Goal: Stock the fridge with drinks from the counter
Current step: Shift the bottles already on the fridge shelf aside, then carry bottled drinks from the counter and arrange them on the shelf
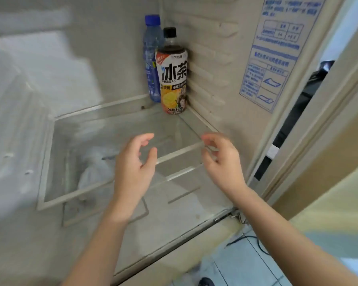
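An iced tea bottle [173, 79] with a black cap and a white-and-yellow label stands upright in the back right corner of the fridge's glass shelf [112, 129]. Just behind it, to its left, stands a clear water bottle [151, 58] with a blue cap. My left hand [133, 168] and my right hand [221, 159] hover side by side in front of the shelf, well short of the bottles. Both hands have loosely curled fingers and hold nothing.
The fridge's right inner wall [213, 65] is ribbed and carries a blue printed label [277, 52]. Below the glass shelf a white bag [93, 172] lies in the lower compartment. Frost covers the left wall [29, 89]. Tiled floor [246, 263] with a black cable shows at bottom right.
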The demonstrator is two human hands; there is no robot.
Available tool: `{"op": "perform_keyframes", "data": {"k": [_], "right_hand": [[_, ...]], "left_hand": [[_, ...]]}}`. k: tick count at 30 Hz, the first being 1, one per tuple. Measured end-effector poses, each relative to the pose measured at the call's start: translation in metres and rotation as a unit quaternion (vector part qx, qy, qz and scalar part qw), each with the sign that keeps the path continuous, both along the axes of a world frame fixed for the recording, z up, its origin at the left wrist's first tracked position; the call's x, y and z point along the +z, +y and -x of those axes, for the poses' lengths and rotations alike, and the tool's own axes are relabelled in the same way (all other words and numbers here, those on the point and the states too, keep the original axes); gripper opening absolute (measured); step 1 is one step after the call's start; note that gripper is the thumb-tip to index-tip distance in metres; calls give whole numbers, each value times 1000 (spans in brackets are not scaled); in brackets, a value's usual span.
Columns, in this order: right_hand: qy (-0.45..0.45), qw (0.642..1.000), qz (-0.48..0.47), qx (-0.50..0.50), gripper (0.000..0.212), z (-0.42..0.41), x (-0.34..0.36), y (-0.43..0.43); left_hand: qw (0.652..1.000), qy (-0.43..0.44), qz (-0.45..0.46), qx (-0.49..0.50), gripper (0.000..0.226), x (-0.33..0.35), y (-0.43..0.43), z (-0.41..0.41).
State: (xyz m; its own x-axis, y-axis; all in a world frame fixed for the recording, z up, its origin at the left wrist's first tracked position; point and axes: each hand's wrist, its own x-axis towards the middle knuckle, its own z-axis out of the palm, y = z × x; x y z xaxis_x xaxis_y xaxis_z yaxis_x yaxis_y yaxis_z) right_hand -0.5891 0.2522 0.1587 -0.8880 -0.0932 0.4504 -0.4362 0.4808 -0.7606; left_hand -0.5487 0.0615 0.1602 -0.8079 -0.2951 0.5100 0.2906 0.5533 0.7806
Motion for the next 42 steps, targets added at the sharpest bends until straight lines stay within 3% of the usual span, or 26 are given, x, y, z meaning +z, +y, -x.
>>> {"op": "perform_keyframes", "data": {"k": [5,8,10,13,17,22,25,28,31,34,37,42], "right_hand": [[-36,994,-77,-63,30,-95,-40,55],[-118,975,-125,-137,28,-156,-77,106],[-212,945,-152,-196,27,-203,-105,141],[-385,873,-120,-274,31,-285,-148,192],[-556,738,-30,-380,37,-403,-197,233],[-607,616,127,-486,38,-542,-242,248],[-622,552,195,-520,36,-624,-259,250],[-630,495,252,-543,31,-711,-273,253],[-635,436,303,-561,29,-798,-288,256],[-606,366,362,-606,18,-880,-297,262],[-557,298,415,-655,9,-947,-295,269],[-454,187,492,-719,18,-1008,-297,288]], "left_hand": [[988,-45,-55,-139,18,-38,57,-39],[960,-150,-81,-224,28,-75,103,-62],[922,-255,-56,-287,25,-103,132,-78],[830,-412,53,-373,19,-146,175,-106],[723,-480,211,-450,30,-190,222,-147],[599,-538,338,-487,36,-227,288,-215],[550,-571,363,-490,14,-242,335,-273],[502,-547,434,-511,16,-262,391,-344],[414,-505,516,-554,13,-281,446,-421],[334,-431,588,-598,29,-296,505,-497],[298,-350,624,-632,33,-292,562,-567],[249,-291,642,-664,25,-278,643,-647]]}}
